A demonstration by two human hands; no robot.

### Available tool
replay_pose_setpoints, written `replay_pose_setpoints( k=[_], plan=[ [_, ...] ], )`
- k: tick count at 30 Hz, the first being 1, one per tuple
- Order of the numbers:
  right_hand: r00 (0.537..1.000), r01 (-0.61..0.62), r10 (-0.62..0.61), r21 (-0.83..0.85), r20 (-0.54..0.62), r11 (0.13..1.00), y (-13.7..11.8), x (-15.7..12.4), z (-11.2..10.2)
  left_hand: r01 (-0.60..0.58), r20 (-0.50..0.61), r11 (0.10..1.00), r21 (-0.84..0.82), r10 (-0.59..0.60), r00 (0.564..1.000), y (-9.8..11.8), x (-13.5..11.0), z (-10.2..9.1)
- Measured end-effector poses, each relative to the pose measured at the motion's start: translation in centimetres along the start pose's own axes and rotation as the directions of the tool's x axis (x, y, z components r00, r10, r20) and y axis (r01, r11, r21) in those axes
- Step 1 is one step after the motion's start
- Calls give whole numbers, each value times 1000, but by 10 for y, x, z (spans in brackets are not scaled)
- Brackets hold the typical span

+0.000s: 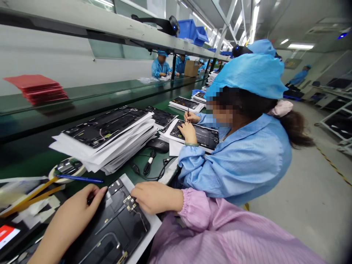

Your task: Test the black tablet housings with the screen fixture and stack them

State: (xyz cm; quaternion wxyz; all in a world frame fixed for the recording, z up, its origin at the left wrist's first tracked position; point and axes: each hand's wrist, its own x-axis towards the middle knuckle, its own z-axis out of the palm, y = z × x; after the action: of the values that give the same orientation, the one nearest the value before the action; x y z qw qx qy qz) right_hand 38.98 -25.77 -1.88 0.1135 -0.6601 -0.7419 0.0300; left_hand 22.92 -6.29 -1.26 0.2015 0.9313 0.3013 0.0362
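Our fingers [139, 192] curl narrow at the edges of the panel [114, 220], left hand [79, 209] and right hand [154, 198] alike, though we cannot tell whether they pinch; it lies on paper [150, 234] before us, probably light, stiff and fragile-faced, best held by its rims.

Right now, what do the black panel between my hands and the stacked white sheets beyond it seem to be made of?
Black panel: perhaps plastic or coated metal, smooth with a dull sheen; which, I cannot tell.
White sheets: likely matte paper, with thin, uneven edges.
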Motion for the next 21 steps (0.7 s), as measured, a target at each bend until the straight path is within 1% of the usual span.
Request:
replay_pose_setpoints(
  k=[2, 3, 4, 6, 8, 10, 12, 14, 16, 18, 20, 21],
  plan=[
    [1000, 21, -20, 46, -16, 999, 1, -2, 5, 59, 38, 998, -18, -58, 998, 6, -3, 3],
    [999, 27, -24, 73, -35, 997, 0, -4, 8, 53, 27, 997, -49, -52, 998, 10, -6, 4],
    [997, 9, -1, 105, -74, 994, 0, -7, 12, 77, 17, 995, -58, -76, 997, 14, -9, 5],
    [983, 24, 8, 175, -182, 984, 8, -10, 19, 70, -8, 995, -74, -71, 997, 18, -8, 6],
    [970, 97, -49, 194, -238, 976, 24, -4, 26, 64, -46, 995, -78, -68, 997, 13, 0, 4],
    [956, 169, -123, 157, -265, 973, 38, 7, 32, 84, -65, 995, -59, -88, 994, 3, 8, 2],
    [946, 210, -176, 102, -273, 972, 44, 15, 33, 98, -79, 994, -47, -101, 992, -2, 10, 3],
    [941, 225, -202, 56, -272, 973, 43, 16, 31, 94, -83, 995, -43, -97, 992, -1, 8, 5],
    [944, 214, -197, 37, -264, 976, 43, 12, 29, 78, -70, 996, -44, -81, 994, 0, 7, 7],
    [956, 184, -167, 49, -243, 982, 46, 5, 31, 67, -56, 997, -45, -69, 996, 1, 10, 8],
    [958, 171, -146, 81, -246, 982, 53, 2, 37, 79, -53, 996, -38, -81, 995, 4, 13, 6],
    [953, 177, -144, 102, -268, 979, 57, 6, 43, 90, -44, 995, -32, -91, 995, 6, 14, 3]
  ],
)
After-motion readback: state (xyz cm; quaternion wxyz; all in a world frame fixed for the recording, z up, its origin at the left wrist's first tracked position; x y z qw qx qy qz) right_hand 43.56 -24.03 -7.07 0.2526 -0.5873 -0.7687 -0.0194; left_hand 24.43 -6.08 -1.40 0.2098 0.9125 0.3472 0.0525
